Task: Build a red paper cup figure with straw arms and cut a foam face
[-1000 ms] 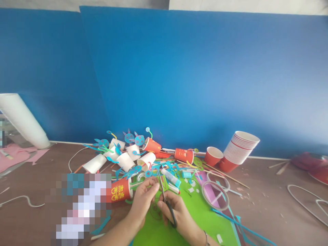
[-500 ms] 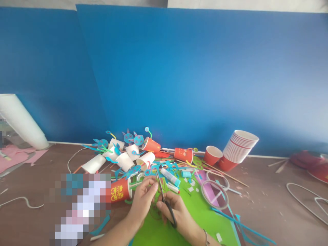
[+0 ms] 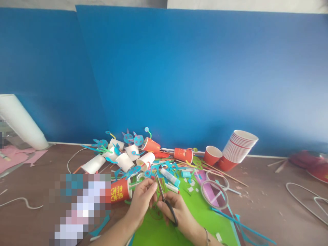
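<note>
My right hand [image 3: 180, 212] is closed around the black handles of a pair of scissors [image 3: 171, 209], whose blades point up and left toward my other hand. My left hand [image 3: 140, 203] has its thumb and fingers pinched on a small green paper piece [image 3: 162, 184] with reddish lines, partly hidden behind the blades and fingers. Below both hands lies a large green sheet [image 3: 205, 222]. Close to my left wrist a red paper cup [image 3: 120, 191] with yellow characters lies on its side. A glue stick [image 3: 170, 177] rests just beyond my hands.
Several white cups [image 3: 125, 162] with blue paper cut-outs lie at the back. A tilted cup stack [image 3: 238, 150] leans beside a single red cup [image 3: 213, 155]. Tape rolls [image 3: 214, 194] and a blue straw [image 3: 243, 225] lie right; a white roll [image 3: 23, 121] leans far left.
The scissors' blades appear slightly closer together, and my right hand has shifted a little. My left hand keeps its pinch almost unmoved.
</note>
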Action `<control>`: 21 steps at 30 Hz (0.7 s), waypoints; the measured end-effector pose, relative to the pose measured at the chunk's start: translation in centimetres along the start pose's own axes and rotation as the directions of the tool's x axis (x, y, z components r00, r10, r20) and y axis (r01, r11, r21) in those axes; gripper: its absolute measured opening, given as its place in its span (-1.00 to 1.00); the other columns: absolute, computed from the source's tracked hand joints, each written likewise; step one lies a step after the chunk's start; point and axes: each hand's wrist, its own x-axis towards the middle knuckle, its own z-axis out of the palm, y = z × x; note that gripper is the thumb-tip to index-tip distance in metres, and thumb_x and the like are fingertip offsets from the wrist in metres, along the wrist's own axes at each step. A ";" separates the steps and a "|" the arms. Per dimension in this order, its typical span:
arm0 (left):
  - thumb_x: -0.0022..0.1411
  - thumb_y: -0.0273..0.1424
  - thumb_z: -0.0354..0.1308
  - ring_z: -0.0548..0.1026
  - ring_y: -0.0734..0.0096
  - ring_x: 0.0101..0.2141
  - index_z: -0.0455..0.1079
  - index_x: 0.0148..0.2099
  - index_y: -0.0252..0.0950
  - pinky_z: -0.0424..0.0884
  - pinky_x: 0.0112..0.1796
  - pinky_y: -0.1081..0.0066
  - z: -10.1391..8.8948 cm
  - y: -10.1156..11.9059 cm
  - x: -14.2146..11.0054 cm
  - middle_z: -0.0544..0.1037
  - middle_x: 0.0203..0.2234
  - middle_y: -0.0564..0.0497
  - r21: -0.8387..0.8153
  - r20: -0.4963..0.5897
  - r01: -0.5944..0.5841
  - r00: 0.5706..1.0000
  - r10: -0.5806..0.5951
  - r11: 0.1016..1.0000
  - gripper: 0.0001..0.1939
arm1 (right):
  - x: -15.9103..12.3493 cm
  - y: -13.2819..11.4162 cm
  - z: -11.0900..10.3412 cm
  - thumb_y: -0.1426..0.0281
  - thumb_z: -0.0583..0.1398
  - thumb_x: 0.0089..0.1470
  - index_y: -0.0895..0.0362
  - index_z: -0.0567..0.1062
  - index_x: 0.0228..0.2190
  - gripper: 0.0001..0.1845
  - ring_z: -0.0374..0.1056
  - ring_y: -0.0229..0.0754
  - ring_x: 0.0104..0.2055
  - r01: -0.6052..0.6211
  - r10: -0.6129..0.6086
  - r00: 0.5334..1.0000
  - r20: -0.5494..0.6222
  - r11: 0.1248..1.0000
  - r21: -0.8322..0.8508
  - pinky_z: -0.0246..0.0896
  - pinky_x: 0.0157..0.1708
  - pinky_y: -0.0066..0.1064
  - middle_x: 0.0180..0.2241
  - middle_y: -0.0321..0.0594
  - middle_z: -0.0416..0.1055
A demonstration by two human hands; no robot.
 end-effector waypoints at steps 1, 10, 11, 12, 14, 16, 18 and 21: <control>-0.02 0.04 0.26 0.18 0.60 -0.73 0.25 -0.52 -0.26 0.05 -0.67 0.55 0.0 0.0 0.0 0.35 -0.75 0.16 -0.004 0.003 -0.007 1.000 0.007 1.000 -0.53 | 0.0 0.0 0.0 0.00 0.35 -0.15 0.14 0.38 -0.47 -0.51 0.04 -0.40 -0.73 -0.020 0.020 1.000 0.001 1.000 0.001 -0.05 -0.75 -0.56 -0.71 -0.46 0.17; 0.00 -0.02 0.29 0.38 0.48 -0.61 0.32 -0.50 -0.28 0.28 -0.50 0.49 -0.1 0.2 0.2 0.48 -0.69 0.08 -0.049 0.022 -0.033 0.999 0.034 0.998 -0.57 | -0.1 -0.1 -0.2 -0.07 0.29 -0.10 0.14 0.41 -0.43 -0.48 0.04 -0.39 -0.73 -0.048 0.049 0.998 0.028 0.999 -0.023 0.00 -0.72 -0.55 -0.73 -0.47 0.17; 0.00 -0.03 0.29 0.39 0.47 -0.61 0.32 -0.50 -0.28 0.29 -0.49 0.48 -0.1 0.2 0.2 0.48 -0.69 0.08 -0.056 0.026 -0.034 0.999 0.035 0.998 -0.58 | -0.1 0.0 -0.2 -0.07 0.28 -0.09 0.15 0.41 -0.42 -0.48 0.05 -0.39 -0.72 -0.050 0.051 0.998 0.032 0.998 -0.024 0.01 -0.72 -0.55 -0.73 -0.47 0.17; 0.01 -0.04 0.29 0.39 0.47 -0.60 0.32 -0.50 -0.28 0.29 -0.48 0.47 -0.1 0.2 0.1 0.49 -0.69 0.08 -0.063 0.029 -0.035 0.999 0.036 0.997 -0.59 | -0.1 0.0 -0.3 -0.08 0.28 -0.09 0.15 0.42 -0.42 -0.48 0.06 -0.39 -0.72 -0.051 0.052 0.998 0.033 0.998 -0.023 0.00 -0.72 -0.55 -0.73 -0.46 0.17; 0.01 -0.06 0.29 0.39 0.46 -0.59 0.32 -0.50 -0.28 0.28 -0.47 0.47 -0.2 0.3 0.1 0.48 -0.68 0.08 -0.071 0.031 -0.037 0.999 0.039 0.997 -0.60 | -0.1 -0.1 -0.3 -0.07 0.29 -0.09 0.15 0.42 -0.42 -0.48 0.05 -0.39 -0.73 -0.049 0.049 0.998 0.031 0.999 -0.016 -0.02 -0.73 -0.55 -0.74 -0.47 0.17; 0.01 -0.08 0.30 0.38 0.47 -0.59 0.32 -0.51 -0.28 0.27 -0.46 0.47 -0.2 0.3 0.2 0.47 -0.68 0.09 -0.073 0.032 -0.041 0.999 0.044 0.996 -0.61 | -0.1 -0.2 -0.4 -0.06 0.30 -0.11 0.14 0.42 -0.43 -0.49 0.03 -0.41 -0.74 -0.045 0.045 0.999 0.029 0.999 0.002 -0.05 -0.74 -0.56 -0.75 -0.49 0.17; 0.01 -0.08 0.30 0.37 0.47 -0.59 0.31 -0.52 -0.28 0.27 -0.46 0.46 -0.3 0.3 0.2 0.46 -0.69 0.10 -0.074 0.036 -0.044 0.998 0.047 0.996 -0.61 | -0.1 -0.3 -0.4 -0.05 0.32 -0.13 0.14 0.42 -0.45 -0.50 0.01 -0.42 -0.76 -0.044 0.043 0.999 0.030 0.999 0.025 -0.07 -0.76 -0.56 -0.75 -0.49 0.16; 0.01 -0.09 0.30 0.37 0.46 -0.59 0.31 -0.53 -0.27 0.27 -0.46 0.46 -0.4 0.1 0.2 0.46 -0.69 0.09 -0.076 0.041 -0.046 0.998 0.050 0.996 -0.62 | -0.1 -0.5 -0.3 -0.01 0.34 -0.13 0.13 0.44 -0.48 -0.54 0.02 -0.41 -0.78 -0.018 0.017 1.000 0.018 0.998 0.058 -0.09 -0.78 -0.55 -0.76 -0.47 0.18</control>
